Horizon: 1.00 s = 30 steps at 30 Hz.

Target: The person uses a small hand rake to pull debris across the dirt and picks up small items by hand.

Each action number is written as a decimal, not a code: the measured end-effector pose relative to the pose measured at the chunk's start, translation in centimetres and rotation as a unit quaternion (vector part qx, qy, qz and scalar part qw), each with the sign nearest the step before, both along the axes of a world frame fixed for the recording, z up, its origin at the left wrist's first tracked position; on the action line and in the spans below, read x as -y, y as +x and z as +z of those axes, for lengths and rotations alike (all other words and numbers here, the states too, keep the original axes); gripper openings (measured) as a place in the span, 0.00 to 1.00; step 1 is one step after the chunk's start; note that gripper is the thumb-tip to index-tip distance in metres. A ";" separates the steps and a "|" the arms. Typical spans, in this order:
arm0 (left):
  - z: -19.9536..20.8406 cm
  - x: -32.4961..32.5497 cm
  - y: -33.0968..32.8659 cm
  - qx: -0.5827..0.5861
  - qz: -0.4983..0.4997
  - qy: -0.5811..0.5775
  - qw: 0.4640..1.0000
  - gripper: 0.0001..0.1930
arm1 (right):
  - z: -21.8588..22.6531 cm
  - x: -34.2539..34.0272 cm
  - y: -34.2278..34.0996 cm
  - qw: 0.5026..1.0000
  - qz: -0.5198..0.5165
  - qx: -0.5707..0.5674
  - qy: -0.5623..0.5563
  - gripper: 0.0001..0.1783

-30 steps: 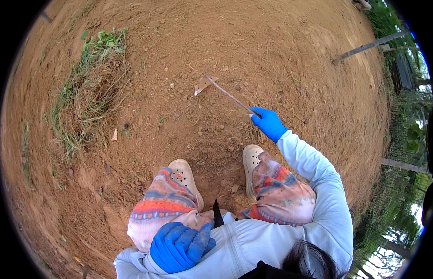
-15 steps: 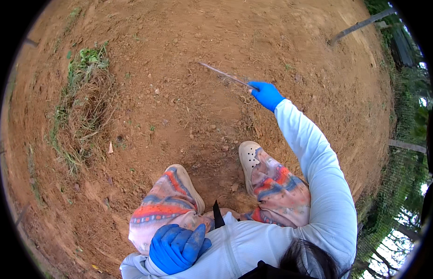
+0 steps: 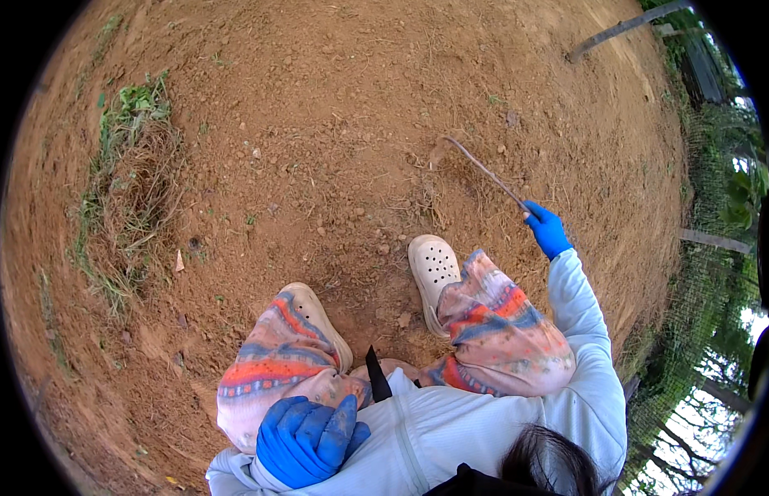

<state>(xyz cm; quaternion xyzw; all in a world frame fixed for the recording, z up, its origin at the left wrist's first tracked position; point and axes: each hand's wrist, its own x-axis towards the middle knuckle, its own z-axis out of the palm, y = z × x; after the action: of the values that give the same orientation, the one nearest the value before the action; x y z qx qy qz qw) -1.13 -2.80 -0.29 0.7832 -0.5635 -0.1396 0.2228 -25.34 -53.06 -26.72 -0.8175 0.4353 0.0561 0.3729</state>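
My right hand (image 3: pixel 549 231), in a blue glove, is closed round the handle end of a hand hoe (image 3: pixel 488 174). The tool has a long, thin, dark shaft that curves at the far end into a small, flat, soil-coloured blade (image 3: pixel 438 153). That blade is at or just above the brown soil, ahead of my right shoe; exact contact cannot be made out. My left hand (image 3: pixel 308 441), also blue-gloved, rests against my left thigh with its fingers curled together. Nothing shows in it.
A heap of pulled weeds and dry grass (image 3: pixel 132 194) lies on the soil at the left. My beige clogs (image 3: pixel 435 269) stand apart on bare earth. Along the right runs a green mesh fence (image 3: pixel 700 273) with wooden posts (image 3: pixel 628 31).
My right hand has come back toward me and rightward with the hoe, whose blade end now shows. My left hand stays on my thigh. The view has shifted slightly.
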 end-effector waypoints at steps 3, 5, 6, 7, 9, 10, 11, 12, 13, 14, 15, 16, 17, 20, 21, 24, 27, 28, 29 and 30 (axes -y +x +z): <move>0.0 0.4 -0.3 -0.007 0.001 0.010 1.000 0.20 | 0.3 -5.2 11.7 0.988 0.155 0.016 -0.004 0.20; -0.1 0.8 -0.3 -0.002 -0.003 0.002 1.000 0.19 | 0.2 -8.4 18.5 0.961 0.272 0.015 -0.045 0.18; 0.0 0.9 -0.3 -0.002 -0.009 0.008 1.000 0.19 | 0.4 -9.9 21.2 0.950 0.308 0.005 -0.056 0.18; 0.2 1.1 -0.3 -0.005 -0.009 0.020 1.000 0.19 | 0.5 -11.5 23.8 0.935 0.349 -0.005 -0.061 0.18; 0.4 1.3 -0.2 -0.008 -0.004 0.031 0.999 0.19 | 1.5 -14.1 27.4 0.928 0.369 -0.020 -0.045 0.17; 0.4 1.5 -0.2 -0.008 -0.004 0.026 1.000 0.19 | 0.7 -13.7 27.4 0.933 0.357 0.004 -0.054 0.17; 0.3 1.5 -0.2 -0.010 -0.003 0.019 1.000 0.20 | -0.5 -13.2 27.1 0.936 0.345 0.026 -0.063 0.17; 0.4 1.6 -0.1 -0.009 -0.008 0.020 1.000 0.20 | -1.5 -12.5 26.5 0.940 0.331 0.048 -0.072 0.17; 0.5 1.5 -0.1 -0.007 -0.005 0.026 1.000 0.20 | -1.6 -11.8 25.6 0.947 0.315 0.007 -0.067 0.17; 0.5 1.3 -0.1 -0.006 0.000 0.030 1.000 0.20 | -1.4 -10.3 24.0 0.951 0.301 -0.035 -0.063 0.18; 0.3 1.3 0.1 0.002 -0.005 0.014 1.000 0.20 | -2.6 -7.8 20.5 0.961 0.265 -0.011 -0.076 0.18; 0.0 1.2 0.3 0.009 -0.009 -0.002 1.000 0.20 | -3.3 -5.2 16.6 0.971 0.223 -0.046 -0.072 0.19; -0.3 1.2 0.5 0.017 -0.013 -0.018 1.000 0.20 | -3.5 -3.0 12.1 0.978 0.182 -0.045 -0.095 0.19; -0.2 1.1 0.4 0.021 -0.006 -0.026 0.999 0.19 | -0.8 -0.1 2.7 0.982 0.089 -0.114 -0.118 0.19; -0.3 1.0 0.5 0.016 -0.008 -0.030 0.999 0.19 | 0.1 1.2 -0.6 0.985 0.037 -0.139 -0.090 0.19; -0.4 1.2 0.3 0.013 -0.015 -0.039 0.999 0.19 | 1.3 2.0 -6.5 0.989 0.025 -0.084 -0.121 0.19; -0.2 1.4 -0.3 0.016 -0.013 -0.039 0.999 0.19 | 1.4 -0.6 -3.1 0.988 0.102 -0.019 -0.114 0.17; -0.2 1.7 -0.4 0.011 -0.018 -0.038 0.999 0.19 | 1.4 -2.2 -1.2 0.983 0.144 -0.005 -0.115 0.17; -0.1 1.9 -0.5 0.011 -0.018 -0.035 0.999 0.19 | 1.7 -4.2 2.0 0.973 0.208 0.004 -0.097 0.16; 0.0 2.1 -0.7 0.011 -0.019 -0.034 0.999 0.19 | 2.0 -6.2 5.4 0.959 0.269 0.016 -0.083 0.15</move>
<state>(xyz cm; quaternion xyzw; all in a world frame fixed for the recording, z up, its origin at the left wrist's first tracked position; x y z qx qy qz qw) -1.79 -4.86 -0.24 0.7659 -0.5848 -0.1162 0.2405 -19.99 -46.87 -24.71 -0.9332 0.1964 0.1047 0.2821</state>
